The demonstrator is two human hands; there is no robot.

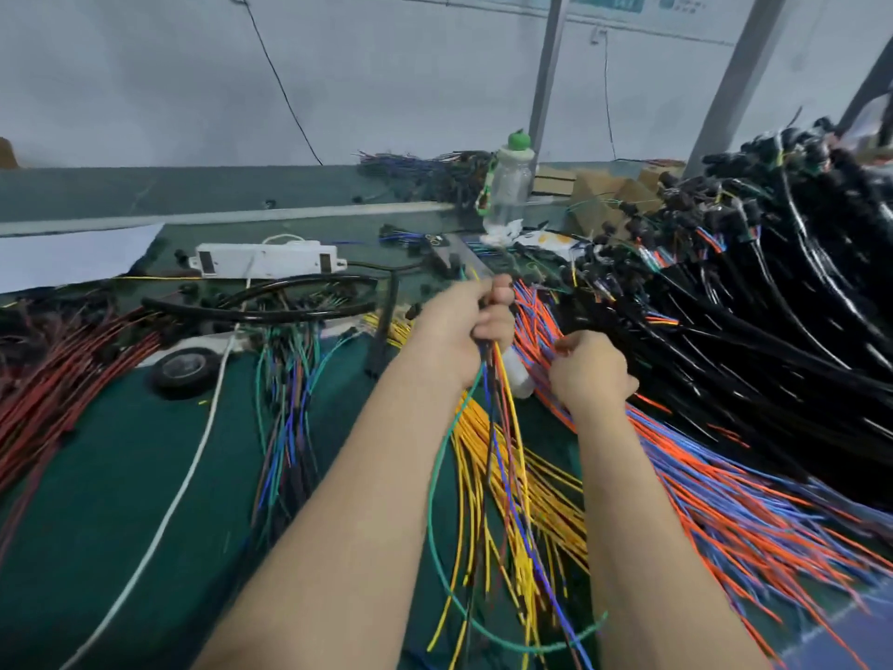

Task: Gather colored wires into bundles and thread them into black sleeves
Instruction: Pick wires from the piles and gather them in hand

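Observation:
My left hand (464, 326) grips a small bundle of colored wires (502, 427), with green, yellow, blue and dark strands hanging down toward me. My right hand (592, 372) is curled over the pile of orange and blue wires (715, 500) on the right; its fingertips are hidden, so what it pinches is unclear. Loose yellow wires (551, 505) lie between my forearms. Black sleeves (270, 309) lie in a loop behind my left hand. A big heap of sleeved black harnesses (773, 302) fills the right side.
The green table (121, 476) also carries red wires (63, 379) at left, a mixed green-blue bunch (285, 403), a tape roll (186, 369), a white power strip (266, 258) with its white cord, a plastic bottle (510, 186) and cardboard boxes (609, 186) at the back.

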